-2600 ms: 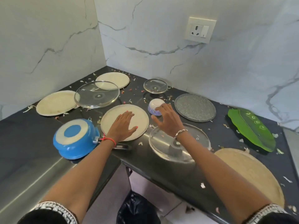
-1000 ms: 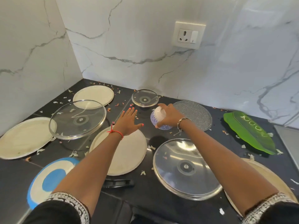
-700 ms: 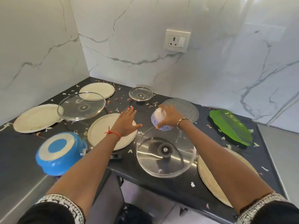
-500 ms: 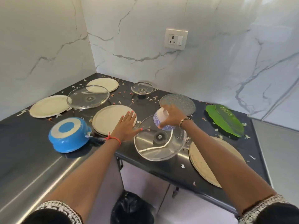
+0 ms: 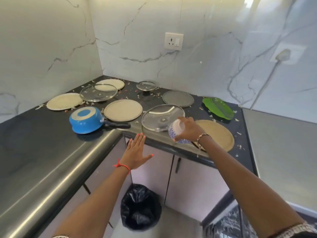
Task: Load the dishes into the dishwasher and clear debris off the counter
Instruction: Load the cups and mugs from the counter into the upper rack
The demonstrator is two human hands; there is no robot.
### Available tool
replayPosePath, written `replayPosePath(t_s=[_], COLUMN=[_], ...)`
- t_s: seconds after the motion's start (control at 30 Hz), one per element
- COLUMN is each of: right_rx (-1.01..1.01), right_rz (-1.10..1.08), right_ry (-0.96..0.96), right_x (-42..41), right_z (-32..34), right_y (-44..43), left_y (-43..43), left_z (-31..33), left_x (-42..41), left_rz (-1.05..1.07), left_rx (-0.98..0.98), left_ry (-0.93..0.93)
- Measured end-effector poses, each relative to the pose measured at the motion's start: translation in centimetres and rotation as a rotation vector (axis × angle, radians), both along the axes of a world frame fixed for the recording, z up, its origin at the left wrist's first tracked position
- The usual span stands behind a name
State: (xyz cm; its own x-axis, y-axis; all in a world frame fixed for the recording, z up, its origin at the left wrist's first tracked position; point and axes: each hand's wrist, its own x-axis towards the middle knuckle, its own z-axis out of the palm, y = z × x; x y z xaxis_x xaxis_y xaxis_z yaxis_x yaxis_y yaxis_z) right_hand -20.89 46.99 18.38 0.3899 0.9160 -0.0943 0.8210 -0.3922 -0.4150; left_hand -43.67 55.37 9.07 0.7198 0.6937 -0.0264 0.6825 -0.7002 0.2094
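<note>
Both hands are out in front. The right hand (image 5: 190, 130) has its fingers curled round a small bowl (image 5: 177, 131). The bowl is tipped on its side and is up in the air by the front edge of the counter (image 5: 25, 134). The left hand (image 5: 136, 152) is flat with its fingers spread and holds nothing. It hangs lower, in front of the cupboards (image 5: 188, 177). I think the job has only just begun, and this bowl looks like the first dish to go. Lots is left on the counter: a blue pan (image 5: 86, 120) turned upside down, a glass lid (image 5: 163, 117) just beside the bowl, more lids behind, cream plates (image 5: 123, 109), a big tan plate (image 5: 217, 134), a grey plate (image 5: 178, 98) and a green leaf dish (image 5: 217, 108). Little bits of mess (image 5: 154, 95) lie all over the back part. A black bin bag (image 5: 140, 206) sits on the floor below. I cannot see the dishwasher clearly.
</note>
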Motion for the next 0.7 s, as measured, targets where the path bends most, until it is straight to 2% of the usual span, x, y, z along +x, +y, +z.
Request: replayPosePath(t_s=[0.4, 0.7], right_rx=[-0.14, -0.24], right_rz=[-0.106, -0.177], right_ry=[0.023, 0.023], right_x=[-11.1, -13.5], right_z=[-5.7, -9.7], right_y=[-21.2, -30.8], left_y=[-19.0, -27.3], left_z=[-3.2, -5.7], left_x=[-8.6, -9.0], left_rz=[-0.112, -0.216], left_rx=[-0.119, -0.143], left_ry=[-0.024, 0.022])
